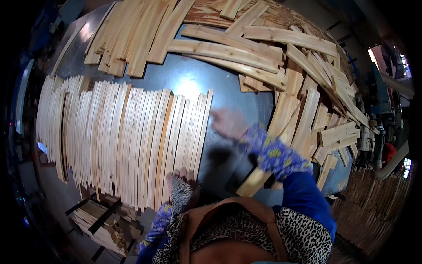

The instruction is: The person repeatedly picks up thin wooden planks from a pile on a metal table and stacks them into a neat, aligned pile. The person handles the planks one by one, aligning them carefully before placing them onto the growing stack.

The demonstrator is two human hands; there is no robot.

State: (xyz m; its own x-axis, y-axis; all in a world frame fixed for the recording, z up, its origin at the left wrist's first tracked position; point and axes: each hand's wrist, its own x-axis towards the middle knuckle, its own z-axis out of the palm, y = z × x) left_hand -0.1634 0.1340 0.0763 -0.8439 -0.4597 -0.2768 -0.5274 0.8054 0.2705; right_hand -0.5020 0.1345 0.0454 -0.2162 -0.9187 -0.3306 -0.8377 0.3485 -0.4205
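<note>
Row of wooden slats (pixel 132 136) stands on edge, side by side, on the left part of the grey desk (pixel 257 105). Left hand (pixel 187 187): fingertips on the row's near end, toward its right side. Right hand (pixel 228 123): over the desk, just beside the row's right end. Right hand is blurred, left partly sleeve-covered; cannot tell whether either grips. Loose boards (pixel 307 116) lie criss-crossed at right; flat boards (pixel 136 37) lie beyond the row.

Two hands (pixel 228 123), one table (pixel 257 105), dozens of wooden slats (pixel 125 145).
</note>
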